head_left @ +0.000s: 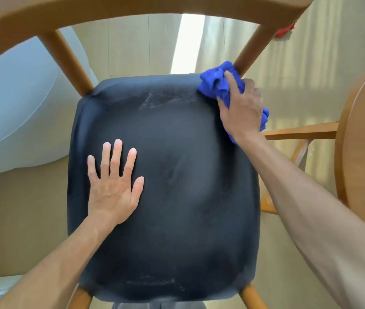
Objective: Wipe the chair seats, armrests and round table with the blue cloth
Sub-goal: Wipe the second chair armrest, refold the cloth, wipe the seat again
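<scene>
Blue cloth (pixel 216 82), black seat (pixel 166 186)

Sunlit pale floor (pixel 299 90) with striped shadows; a grey-blue rounded seat (pixel 16 103) at left.

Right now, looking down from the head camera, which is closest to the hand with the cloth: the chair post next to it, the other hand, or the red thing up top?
From the right hand:
1. Blue cloth, gripped by that hand at the seat's far right corner.
2. Right back post of the chair, just beyond the cloth.
3. Red object, upper right, behind the chair's top rail.
4. Left hand, flat on the black seat.
</scene>
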`<state>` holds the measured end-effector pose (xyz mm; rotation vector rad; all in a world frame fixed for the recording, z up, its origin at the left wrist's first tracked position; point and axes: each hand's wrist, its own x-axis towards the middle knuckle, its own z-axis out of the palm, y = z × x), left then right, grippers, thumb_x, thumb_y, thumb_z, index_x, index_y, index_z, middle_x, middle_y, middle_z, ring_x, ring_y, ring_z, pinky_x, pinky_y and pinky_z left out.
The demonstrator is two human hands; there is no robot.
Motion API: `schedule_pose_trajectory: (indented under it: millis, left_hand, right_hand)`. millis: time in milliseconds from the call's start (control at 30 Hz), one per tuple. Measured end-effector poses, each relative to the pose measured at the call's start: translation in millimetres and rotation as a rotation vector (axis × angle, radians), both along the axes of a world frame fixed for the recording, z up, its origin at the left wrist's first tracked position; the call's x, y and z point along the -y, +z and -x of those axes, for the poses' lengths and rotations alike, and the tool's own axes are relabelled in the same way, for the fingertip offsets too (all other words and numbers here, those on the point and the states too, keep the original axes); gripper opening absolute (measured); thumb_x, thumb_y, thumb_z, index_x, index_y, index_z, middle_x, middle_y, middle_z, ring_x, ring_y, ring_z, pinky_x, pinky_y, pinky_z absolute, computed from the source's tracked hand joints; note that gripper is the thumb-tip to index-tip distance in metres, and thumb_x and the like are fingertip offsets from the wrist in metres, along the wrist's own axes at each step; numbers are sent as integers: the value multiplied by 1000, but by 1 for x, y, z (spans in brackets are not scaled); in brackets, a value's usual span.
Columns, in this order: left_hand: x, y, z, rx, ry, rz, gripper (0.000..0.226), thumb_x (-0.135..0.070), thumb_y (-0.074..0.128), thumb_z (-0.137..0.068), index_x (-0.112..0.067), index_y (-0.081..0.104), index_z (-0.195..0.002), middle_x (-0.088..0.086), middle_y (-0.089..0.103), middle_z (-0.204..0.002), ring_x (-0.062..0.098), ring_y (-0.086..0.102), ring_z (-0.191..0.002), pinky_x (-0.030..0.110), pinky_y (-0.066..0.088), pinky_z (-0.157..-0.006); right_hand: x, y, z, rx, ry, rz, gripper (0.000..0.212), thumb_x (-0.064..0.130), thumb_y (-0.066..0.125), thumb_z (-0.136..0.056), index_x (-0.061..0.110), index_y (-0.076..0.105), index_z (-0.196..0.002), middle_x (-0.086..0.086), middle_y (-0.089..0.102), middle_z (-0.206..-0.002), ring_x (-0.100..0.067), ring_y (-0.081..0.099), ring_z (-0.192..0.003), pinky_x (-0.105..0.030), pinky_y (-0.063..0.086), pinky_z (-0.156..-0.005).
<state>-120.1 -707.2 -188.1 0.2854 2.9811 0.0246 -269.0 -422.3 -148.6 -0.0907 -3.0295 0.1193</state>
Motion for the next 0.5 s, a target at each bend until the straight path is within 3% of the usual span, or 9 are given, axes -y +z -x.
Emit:
schedule_pose_trajectory:
  millis: [67, 167, 233, 300, 333, 400, 433, 500]
  left_hand:
    - [0, 0, 0, 7, 8, -7, 66, -46, 25, -93, -16, 20, -151, 16, 11, -160, 36, 9, -147, 62, 9, -114]
    - [-1, 4, -2, 20, 10, -10, 65, -45, 27, -92, -15, 23, -150, 17, 14, -159, 37, 10, -147, 62, 11, -114]
    - [-1, 6, -2, 29, 3, -9, 65, -45, 27, -93, -14, 25, -150, 17, 15, -159, 37, 12, -146, 63, 12, -113]
    - [-2, 8, -2, 46, 4, -4, 65, -46, 26, -93, -15, 25, -151, 16, 14, -159, 36, 12, -147, 62, 12, -114]
    - [-2, 9, -1, 52, 9, -10, 65, -46, 26, -93, -16, 25, -151, 16, 14, -160, 36, 12, -147, 62, 13, -114]
    - [-2, 10, 0, 53, 20, -25, 64, -46, 27, -93, -17, 26, -150, 14, 16, -159, 35, 14, -146, 61, 14, -114]
    - [-2, 11, 2, 54, 18, -31, 64, -46, 27, -93, -17, 26, -150, 14, 16, -159, 34, 15, -146, 61, 14, -114]
    - [-2, 12, 3, 54, 33, -60, 61, -45, 27, -94, -20, 27, -150, 11, 18, -159, 31, 15, -147, 59, 14, -115]
  right_hand:
    - [14, -1, -32, 16, 16, -23, 53, 30, 45, -94, 23, 38, -146, -18, 49, -128, -36, 50, -94, -46, 40, -79]
    - [41, 7, -170, 77, 412, 175, 44, 8, 59, -82, 17, 61, -126, -23, 62, -110, -33, 52, -70, -40, 44, -63]
    - [49, 17, -250, 241, 601, 247, 34, 5, 49, -90, 32, 62, -106, -10, 66, -94, -28, 51, -65, -29, 42, -59]
    - [45, 19, -280, 412, 661, 284, 34, 9, 43, -92, 41, 53, -89, 4, 58, -82, -24, 49, -66, -17, 35, -59]
    - [39, 19, -272, 412, 825, 257, 33, 11, 46, -92, 43, 54, -92, 4, 56, -84, -23, 46, -66, -20, 37, -60]
    - [31, 18, -220, 215, 1100, 170, 33, 10, 51, -91, 35, 60, -110, -2, 60, -95, -24, 44, -67, -33, 42, -62]
    - [29, 17, -180, 117, 1030, 157, 35, 7, 54, -89, 29, 63, -115, -7, 63, -98, -26, 48, -67, -35, 44, -63]
    - [29, 9, -95, -73, 652, 104, 40, 8, 60, -83, 22, 66, -119, -16, 64, -101, -32, 54, -70, -39, 47, -63]
